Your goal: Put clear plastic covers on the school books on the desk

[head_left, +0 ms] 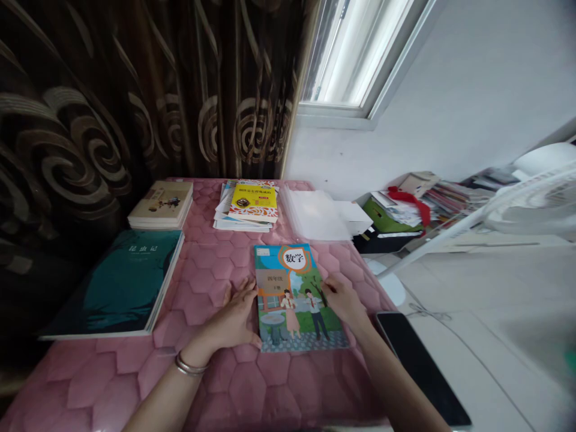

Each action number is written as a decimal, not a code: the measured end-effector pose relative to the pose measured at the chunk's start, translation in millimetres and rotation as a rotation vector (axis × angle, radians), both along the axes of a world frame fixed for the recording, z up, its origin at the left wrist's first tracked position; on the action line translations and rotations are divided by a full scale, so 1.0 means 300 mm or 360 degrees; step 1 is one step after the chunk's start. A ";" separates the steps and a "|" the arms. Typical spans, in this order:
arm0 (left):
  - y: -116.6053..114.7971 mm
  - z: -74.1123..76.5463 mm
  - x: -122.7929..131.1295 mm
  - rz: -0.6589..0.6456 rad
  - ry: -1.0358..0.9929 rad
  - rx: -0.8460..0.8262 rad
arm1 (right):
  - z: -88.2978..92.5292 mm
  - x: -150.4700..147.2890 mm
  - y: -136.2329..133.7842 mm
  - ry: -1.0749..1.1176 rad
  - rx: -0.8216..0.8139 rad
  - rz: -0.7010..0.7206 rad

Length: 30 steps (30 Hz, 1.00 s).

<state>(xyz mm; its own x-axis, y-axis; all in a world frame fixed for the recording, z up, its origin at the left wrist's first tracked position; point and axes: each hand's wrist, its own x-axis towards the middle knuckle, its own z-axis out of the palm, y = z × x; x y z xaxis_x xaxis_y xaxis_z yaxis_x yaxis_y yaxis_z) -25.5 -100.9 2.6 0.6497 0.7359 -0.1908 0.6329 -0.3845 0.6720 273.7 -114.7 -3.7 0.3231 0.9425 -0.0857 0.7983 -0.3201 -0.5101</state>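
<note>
A blue and green textbook (299, 306) with two drawn figures on its cover lies flat on the pink quilted tabletop (207, 270). Against the book's left edge rests my left hand (236, 315), fingers apart, with a bracelet at the wrist. My right hand (344, 297) is at the book's right edge, its fingers bent together on that edge; the fingertips are partly hidden. The book's cover is closed and faces up.
Left are a large teal book (117, 285) and a smaller beige book stack (161, 204). Farther back lie a yellow-topped pile (254, 201) and white folders (315, 213). A black flat object (418, 366) lies right of the table, near a white fan (531, 204).
</note>
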 end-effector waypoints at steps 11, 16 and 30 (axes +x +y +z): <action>-0.003 -0.008 0.004 0.0040 -0.0023 -0.0052 | -0.017 -0.008 0.003 -0.0391 -0.0102 0.0106; -0.002 -0.011 0.004 0.0039 0.0021 -0.0048 | 0.002 -0.029 -0.005 -0.0417 -0.0200 0.0078; 0.006 -0.007 0.005 0.0003 0.0101 -0.0080 | -0.015 -0.044 -0.018 -0.0517 -0.0155 0.0087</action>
